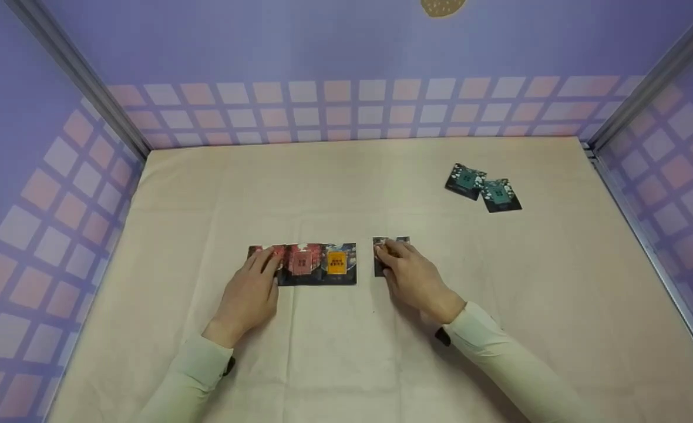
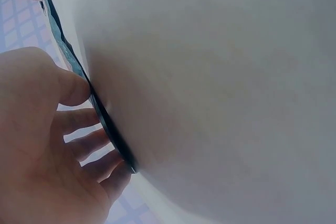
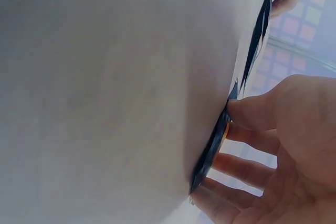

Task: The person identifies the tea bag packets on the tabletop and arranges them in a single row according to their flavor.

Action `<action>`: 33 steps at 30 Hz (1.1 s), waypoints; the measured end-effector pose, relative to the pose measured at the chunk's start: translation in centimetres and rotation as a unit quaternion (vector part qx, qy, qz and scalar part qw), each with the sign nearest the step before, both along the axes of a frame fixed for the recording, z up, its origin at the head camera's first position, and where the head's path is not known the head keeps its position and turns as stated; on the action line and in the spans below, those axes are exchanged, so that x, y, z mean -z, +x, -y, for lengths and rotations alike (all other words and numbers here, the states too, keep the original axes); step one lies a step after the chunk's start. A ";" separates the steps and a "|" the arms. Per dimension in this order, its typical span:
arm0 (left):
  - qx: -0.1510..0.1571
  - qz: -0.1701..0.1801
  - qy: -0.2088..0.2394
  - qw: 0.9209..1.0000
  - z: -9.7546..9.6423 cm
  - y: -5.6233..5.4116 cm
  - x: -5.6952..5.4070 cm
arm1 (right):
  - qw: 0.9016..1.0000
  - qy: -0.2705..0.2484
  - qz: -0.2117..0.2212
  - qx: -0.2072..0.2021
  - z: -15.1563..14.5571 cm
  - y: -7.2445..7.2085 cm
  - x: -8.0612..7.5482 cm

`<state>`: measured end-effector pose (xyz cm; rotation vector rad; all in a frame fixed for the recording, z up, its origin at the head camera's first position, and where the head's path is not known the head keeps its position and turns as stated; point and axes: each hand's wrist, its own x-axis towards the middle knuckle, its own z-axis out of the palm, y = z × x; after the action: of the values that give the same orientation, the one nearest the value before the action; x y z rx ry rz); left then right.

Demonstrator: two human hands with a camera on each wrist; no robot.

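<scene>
Purple all round beyond the row of cards point(image 1: 311, 281): walls point(image 1: 323, 41) banded with pink and white squares, metal strips point(image 1: 76, 64) rising beyond the row to its left and right. Down now to pale cloth point(image 1: 335, 352), spread beneath the row and well out past both ends, faintly creased just on its near side. Watch those creases: could snag a card edge pushed along too low. Pale sleeves point(image 1: 194, 364) next, both on the near side of the row. Left hand point(image 1: 249, 294) narrow, gripping the left-end card point(image 1: 280, 275) between thumb and fingers; press too hard or twist the wrist there, and likely to skew the whole row or prise open a seam. Right hand point(image 1: 420, 282) narrow too, just beyond the row's right end, pinching a lone card point(image 1: 380, 270), with bare cloth between it and the row. Printed side mostly covered, so cannot tell the picture. Danger spot: tilt that lone card, slide it leftward, and could ride up over the yellow-marked card point(image 1: 337, 262) at the row's right end, or knock it out of line with the red middle card point(image 1: 301, 262). Well apart from the row, beyond it and to its right, two teal-marked cards point(image 1: 501, 195), meeting, perhaps overlapping.
</scene>
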<state>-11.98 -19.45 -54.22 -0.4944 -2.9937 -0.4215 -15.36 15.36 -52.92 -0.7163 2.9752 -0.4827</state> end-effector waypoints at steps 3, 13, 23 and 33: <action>0.001 -0.001 0.000 1.000 0.0 0.0 -0.1 | 1.000 0.006 -0.004 -0.002 0.4 0.2 0.0; 0.001 -0.001 0.000 1.000 0.0 -0.1 -0.2 | 1.000 0.000 -0.005 -0.004 1.9 0.8 0.2; 0.001 0.000 0.004 1.000 0.0 0.1 -0.1 | 1.000 -0.007 0.010 0.013 3.1 1.0 0.0; 0.001 0.014 0.009 1.000 0.1 0.0 -0.1 | 1.000 0.005 0.007 0.013 3.5 1.2 -0.2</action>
<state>-12.02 -19.55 -54.13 -0.4950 -3.0146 -0.4588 -14.18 11.82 -52.72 -0.6703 2.9752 -0.4730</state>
